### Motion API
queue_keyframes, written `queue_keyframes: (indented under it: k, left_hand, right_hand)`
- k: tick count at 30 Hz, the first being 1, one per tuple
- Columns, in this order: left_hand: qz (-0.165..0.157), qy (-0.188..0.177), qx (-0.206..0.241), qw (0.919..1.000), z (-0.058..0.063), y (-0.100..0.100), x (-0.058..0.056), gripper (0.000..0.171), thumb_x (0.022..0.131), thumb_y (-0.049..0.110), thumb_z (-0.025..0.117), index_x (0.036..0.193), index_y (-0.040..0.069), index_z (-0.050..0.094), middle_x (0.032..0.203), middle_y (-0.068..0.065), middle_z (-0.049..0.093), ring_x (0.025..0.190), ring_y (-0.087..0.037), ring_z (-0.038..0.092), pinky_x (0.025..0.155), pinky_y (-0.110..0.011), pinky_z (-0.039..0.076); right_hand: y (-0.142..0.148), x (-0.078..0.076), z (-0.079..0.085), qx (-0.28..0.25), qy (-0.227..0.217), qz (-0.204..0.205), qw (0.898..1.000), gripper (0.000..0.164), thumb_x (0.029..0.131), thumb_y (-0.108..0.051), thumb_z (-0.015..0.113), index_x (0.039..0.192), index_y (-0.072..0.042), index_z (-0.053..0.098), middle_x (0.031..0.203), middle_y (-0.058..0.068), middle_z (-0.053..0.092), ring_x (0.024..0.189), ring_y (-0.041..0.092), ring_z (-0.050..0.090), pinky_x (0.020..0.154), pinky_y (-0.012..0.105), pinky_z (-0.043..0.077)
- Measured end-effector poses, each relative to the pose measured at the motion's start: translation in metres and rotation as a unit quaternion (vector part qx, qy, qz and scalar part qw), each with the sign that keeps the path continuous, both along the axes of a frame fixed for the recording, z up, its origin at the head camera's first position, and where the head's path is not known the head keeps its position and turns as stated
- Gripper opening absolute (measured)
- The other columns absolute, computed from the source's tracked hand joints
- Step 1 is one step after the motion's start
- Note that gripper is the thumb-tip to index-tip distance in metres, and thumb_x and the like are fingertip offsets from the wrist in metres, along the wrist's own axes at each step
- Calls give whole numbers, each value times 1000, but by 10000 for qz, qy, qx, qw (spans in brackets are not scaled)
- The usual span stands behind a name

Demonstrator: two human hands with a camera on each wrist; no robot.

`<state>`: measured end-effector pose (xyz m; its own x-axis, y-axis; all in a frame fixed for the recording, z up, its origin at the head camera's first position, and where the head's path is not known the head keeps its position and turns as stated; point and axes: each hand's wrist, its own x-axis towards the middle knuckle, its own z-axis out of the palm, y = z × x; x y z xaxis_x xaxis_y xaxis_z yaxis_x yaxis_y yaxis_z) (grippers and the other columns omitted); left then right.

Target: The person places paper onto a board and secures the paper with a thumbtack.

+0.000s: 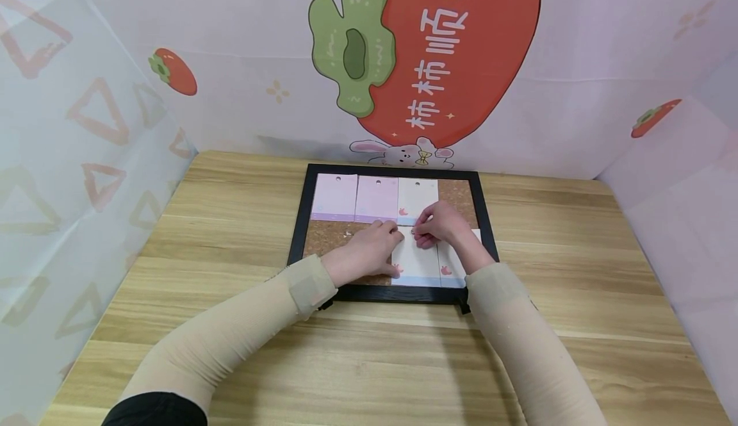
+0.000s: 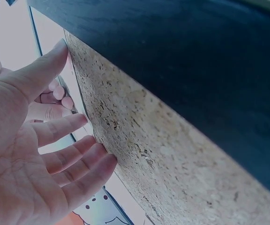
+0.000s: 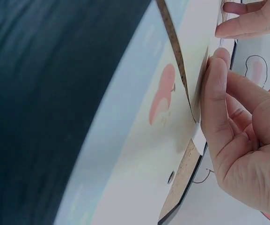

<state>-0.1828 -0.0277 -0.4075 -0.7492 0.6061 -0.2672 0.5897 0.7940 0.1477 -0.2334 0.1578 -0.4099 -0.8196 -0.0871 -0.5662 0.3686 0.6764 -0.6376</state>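
A black-framed cork board (image 1: 328,234) lies on the table with note sheets on it. My left hand (image 1: 369,250) rests at the left edge of a white note sheet (image 1: 416,262) in the lower row, fingers extended and thumb spread apart. At that sheet's upper edge my right hand (image 1: 441,226) pinches a small thumbtack between thumb and fingertips, which mostly hide it. In the right wrist view, the right hand (image 3: 240,122) has curled fingers over the paper. The left wrist view shows the left hand's fingertips (image 2: 109,161) on the paper's edge beside bare cork (image 2: 125,122).
Two pink sheets (image 1: 334,196) and a white sheet (image 1: 423,192) form the upper row, each with a tack near its top. Another white sheet (image 1: 452,266) lies at lower right, with its tack (image 3: 171,177) visible. A printed backdrop (image 1: 242,41) stands behind the wooden table (image 1: 369,362).
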Motion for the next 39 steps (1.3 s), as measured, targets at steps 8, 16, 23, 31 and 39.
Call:
queue_keyframes:
  k: [8, 16, 23, 31, 39]
  left_hand:
    - [20, 54, 34, 10000, 0, -1, 1, 72, 83, 51, 77, 139, 10, 57, 143, -10, 51, 124, -25, 52, 101, -38, 53]
    - [15, 84, -26, 10000, 1, 0, 1, 71, 83, 52, 77, 139, 11, 57, 144, -9, 51, 125, -24, 52, 102, -37, 52]
    - [-7, 76, -110, 9999, 0, 0, 2, 72, 84, 52, 75, 140, 12, 56, 146, -9, 50, 127, -24, 51, 104, -37, 52]
    - [13, 60, -65, 10000, 0, 0, 2, 72, 83, 52, 76, 139, 11, 57, 145, -9, 51, 125, -24, 52, 102, -37, 52]
    - [-18, 101, -34, 9999, -1, -2, 1, 72, 83, 53, 76, 138, 10, 58, 142, -10, 52, 120, -24, 53, 99, -37, 54]
  right_hand:
    - [-4, 1, 0, 262, 99, 118, 9995, 15, 95, -16, 69, 102, -2, 70, 79, 11, 72, 62, 15, 71, 64, 24, 59]
    - [-9, 5, 1, 425, 263, 116, 9987, 14, 94, -16, 70, 100, -3, 71, 80, 12, 72, 63, 18, 72, 65, 24, 59]
    - [-9, 6, 1, 415, 237, 108, 9988, 14, 95, -16, 69, 100, -3, 70, 79, 12, 72, 63, 18, 72, 65, 23, 59]
    - [-11, 5, 1, 467, 213, 146, 9986, 13, 94, -15, 70, 98, -3, 69, 76, 12, 71, 61, 18, 71, 63, 25, 59]
    - [-14, 4, 1, 605, 246, 184, 9977, 13, 94, -14, 70, 94, -2, 67, 72, 11, 69, 57, 17, 68, 60, 25, 59]
